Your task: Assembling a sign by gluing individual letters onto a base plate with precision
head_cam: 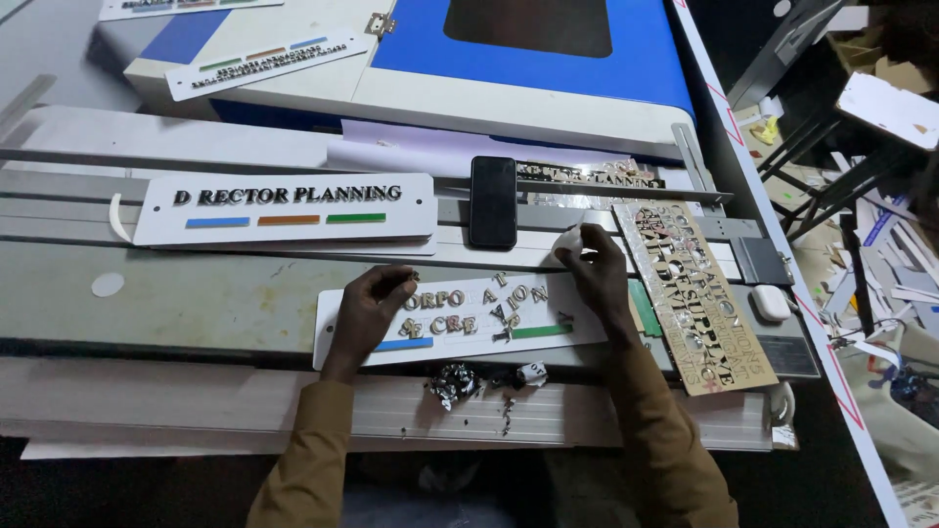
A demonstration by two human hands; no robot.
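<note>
Left hand (367,311) is resting on the left end of the near white sign plate (460,318), fingers curled over its raised letters (445,298) — whether it is pinching one, cannot tell. Right hand (599,269) is gripping a small white scrap (569,238) just beyond the plate's far right corner — black phone (492,200) lying farther off.

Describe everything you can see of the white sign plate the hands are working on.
The long white sign plate with rounded corners lies flat on the grey workbench, slightly tilted. It looks like glossy plastic. Small dark raised letters sit on it, several loose and askew, above blue and green colour strips. The left hand rests on its left part; the right hand is at its upper right edge, holding something small and white.
</note>
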